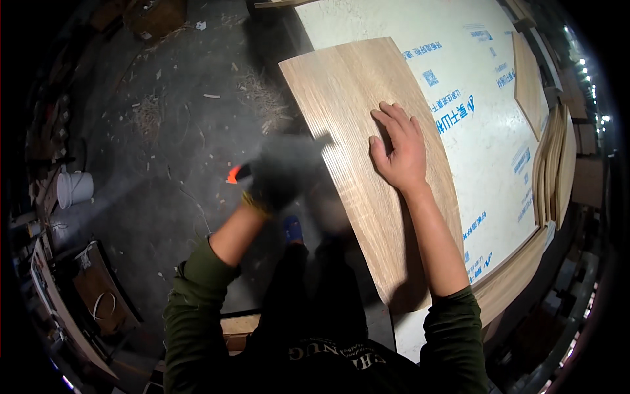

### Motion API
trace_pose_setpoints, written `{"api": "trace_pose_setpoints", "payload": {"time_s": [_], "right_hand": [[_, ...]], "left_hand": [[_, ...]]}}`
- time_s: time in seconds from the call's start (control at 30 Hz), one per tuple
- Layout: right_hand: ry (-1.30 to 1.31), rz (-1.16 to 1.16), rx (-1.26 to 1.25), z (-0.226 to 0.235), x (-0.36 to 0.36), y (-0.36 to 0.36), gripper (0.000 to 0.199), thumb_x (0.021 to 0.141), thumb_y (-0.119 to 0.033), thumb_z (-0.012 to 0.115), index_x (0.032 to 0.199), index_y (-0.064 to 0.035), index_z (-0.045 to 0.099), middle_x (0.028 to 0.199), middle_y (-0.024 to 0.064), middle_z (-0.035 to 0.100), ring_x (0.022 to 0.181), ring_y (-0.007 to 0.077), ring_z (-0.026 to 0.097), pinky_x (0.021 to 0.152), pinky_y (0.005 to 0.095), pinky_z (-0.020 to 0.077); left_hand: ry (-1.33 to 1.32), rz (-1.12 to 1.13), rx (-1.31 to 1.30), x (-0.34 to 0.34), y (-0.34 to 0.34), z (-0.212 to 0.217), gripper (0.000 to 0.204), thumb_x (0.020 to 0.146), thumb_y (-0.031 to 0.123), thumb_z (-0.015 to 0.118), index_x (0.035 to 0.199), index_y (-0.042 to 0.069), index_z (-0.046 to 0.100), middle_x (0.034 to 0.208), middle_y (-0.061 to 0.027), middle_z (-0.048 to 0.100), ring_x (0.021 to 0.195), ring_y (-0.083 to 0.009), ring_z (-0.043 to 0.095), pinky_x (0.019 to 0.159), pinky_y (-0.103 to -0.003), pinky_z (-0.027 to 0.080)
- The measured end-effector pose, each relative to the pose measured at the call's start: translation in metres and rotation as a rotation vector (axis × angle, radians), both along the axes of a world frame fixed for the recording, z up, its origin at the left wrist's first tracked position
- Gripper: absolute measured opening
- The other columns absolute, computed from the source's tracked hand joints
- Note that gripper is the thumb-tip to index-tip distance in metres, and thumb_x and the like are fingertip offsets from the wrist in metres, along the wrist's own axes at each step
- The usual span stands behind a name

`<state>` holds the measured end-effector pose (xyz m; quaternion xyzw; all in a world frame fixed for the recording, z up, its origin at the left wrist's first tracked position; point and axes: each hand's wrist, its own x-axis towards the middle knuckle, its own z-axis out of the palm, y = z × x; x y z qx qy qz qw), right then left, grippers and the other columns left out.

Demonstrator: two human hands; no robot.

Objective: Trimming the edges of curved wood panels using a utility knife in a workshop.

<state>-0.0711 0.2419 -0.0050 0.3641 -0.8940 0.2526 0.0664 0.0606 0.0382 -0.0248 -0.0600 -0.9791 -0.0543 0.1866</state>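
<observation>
right hand (400, 152) flat, released on wood-grain panel (367, 164); blurred gloved left hand (279, 180) clenched around orange-tipped tool (234, 173)

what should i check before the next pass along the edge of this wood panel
1. Right hand flat on the wood panel, fingers spread: ok.
2. Right hand apart from the panel's left edge where the tool works: ok.
3. Left hand, in a dark glove, gripping the tool with the orange part: cannot tell, it is motion-blurred.
4. Tool touching the panel's edge: cannot tell, blur hides the contact.
5. Panel resting on the white printed sheet, though its left edge overhangs above the floor: ok.
6. Grey floor by the feet strewn with shavings and scraps: not ok.
</observation>
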Motion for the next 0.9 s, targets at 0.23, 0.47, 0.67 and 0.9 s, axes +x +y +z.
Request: {"api": "trace_pose_setpoints", "payload": {"time_s": [0.23,0.47,0.67,0.9], "right_hand": [[-0.001,0.001,-0.013,-0.003,-0.001,-0.006,0.04,0.079,-0.022,0.061,0.118,-0.0135,0.061,0.131,0.0092,0.056,0.129,0.031,0.046,0.108,0.0553,0.0315],[-0.027,-0.007,-0.028,0.001,-0.001,-0.006,0.039,0.079,-0.02,0.062,0.117,-0.0127,0.062,0.13,0.0095,0.056,0.129,0.0314,0.047,0.108,0.0544,0.0314],[-0.013,-0.089,-0.057,-0.006,-0.002,0.002,0.039,0.079,-0.019,0.061,0.116,-0.0079,0.062,0.127,0.0144,0.057,0.125,0.0348,0.05,0.108,0.0532,0.0321],[0.063,-0.065,-0.085,-0.002,-0.001,-0.003,0.036,0.076,-0.012,0.061,0.111,-0.0043,0.063,0.122,0.0172,0.059,0.118,0.0367,0.053,0.1,0.0466,0.0396]], "left_hand": [[0.232,-0.115,0.354,-0.033,-0.044,-0.022,0.039,0.092,0.021,0.054,0.131,0.016,0.057,0.084,-0.0084,0.061,0.073,-0.0186,0.059,0.063,-0.032,0.047],[-0.218,-0.187,0.198,0.046,0.035,-0.007,0.039,0.088,0.017,0.056,0.126,0.006,0.058,0.105,-0.0122,0.065,0.078,-0.0222,0.062,0.07,-0.033,0.05],[-0.328,-0.452,0.719,0.052,0.048,0.005,0.041,0.088,0.015,0.054,0.127,0.002,0.057,0.118,-0.0122,0.065,0.076,-0.0207,0.062,0.071,-0.032,0.052],[-0.142,-0.481,0.685,-0.035,-0.059,-0.018,0.039,0.093,0.008,0.052,0.131,0.01,0.056,0.135,-0.0125,0.056,0.115,-0.0312,0.059,0.097,-0.037,0.048]]}}
